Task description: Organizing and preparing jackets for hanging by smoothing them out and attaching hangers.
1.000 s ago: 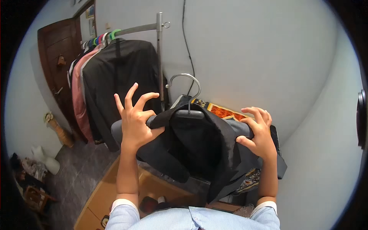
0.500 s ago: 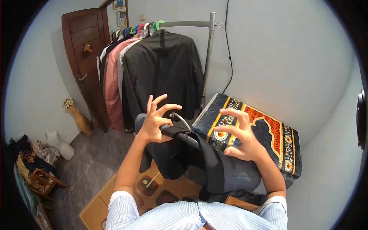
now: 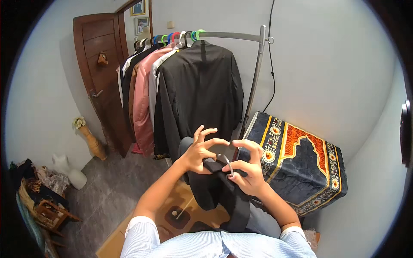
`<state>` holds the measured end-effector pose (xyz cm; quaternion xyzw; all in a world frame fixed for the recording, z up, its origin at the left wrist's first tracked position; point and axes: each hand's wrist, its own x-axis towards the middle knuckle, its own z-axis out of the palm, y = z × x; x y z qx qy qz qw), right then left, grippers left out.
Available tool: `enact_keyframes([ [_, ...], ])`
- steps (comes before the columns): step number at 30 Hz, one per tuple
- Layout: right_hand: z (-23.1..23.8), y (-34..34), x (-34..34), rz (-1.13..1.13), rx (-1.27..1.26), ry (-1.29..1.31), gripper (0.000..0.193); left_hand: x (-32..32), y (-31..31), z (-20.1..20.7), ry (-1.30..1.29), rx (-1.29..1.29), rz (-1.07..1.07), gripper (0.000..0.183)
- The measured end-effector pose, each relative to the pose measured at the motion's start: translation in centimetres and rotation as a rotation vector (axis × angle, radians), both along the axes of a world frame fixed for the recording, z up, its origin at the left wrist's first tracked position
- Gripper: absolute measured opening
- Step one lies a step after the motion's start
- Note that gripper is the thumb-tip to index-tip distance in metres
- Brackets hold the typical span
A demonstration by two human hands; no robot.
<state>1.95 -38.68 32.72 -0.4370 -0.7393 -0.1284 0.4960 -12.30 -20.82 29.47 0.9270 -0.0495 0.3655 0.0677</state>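
A black and grey jacket (image 3: 202, 187) hangs on a hanger close in front of me, its metal hook (image 3: 227, 163) rising out of the collar. My left hand (image 3: 198, 151) pinches the black collar between thumb and a finger, with the other fingers raised. On the other side, my right hand (image 3: 250, 170) has thumb and a finger closed around the base of the hanger's hook; its index finger arches above. Part of the jacket's lower body is hidden behind my forearm and shirt.
A metal rack (image 3: 257, 64) carries a dark blazer (image 3: 202, 81), a pink garment (image 3: 144, 99) and several others. To the right, a patterned rug (image 3: 297, 172) drapes over a box-like shape. Below lies a tan patterned mat (image 3: 150, 219). A brown door (image 3: 99, 64) stands at the left.
My right hand has come in leftward from apart and closed at the hook. The hook has turned, and my left hand still pinches the collar. The view has shifted slightly.
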Motion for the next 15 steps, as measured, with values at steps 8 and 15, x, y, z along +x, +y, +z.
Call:
enact_keyframes([
  [8, 0.7, 1.0, 0.9, -0.151, 0.132, -0.05, 0.01, 3.9, 2.4, 0.5, -0.052, 0.082, -0.117, 0.029],
  [15, 2.8, 8.8, 5.5, -0.512, 0.307, 0.096, 0.005, 5.6, 4.2, 0.5, -0.427, -0.296, 0.391, 0.049],
])
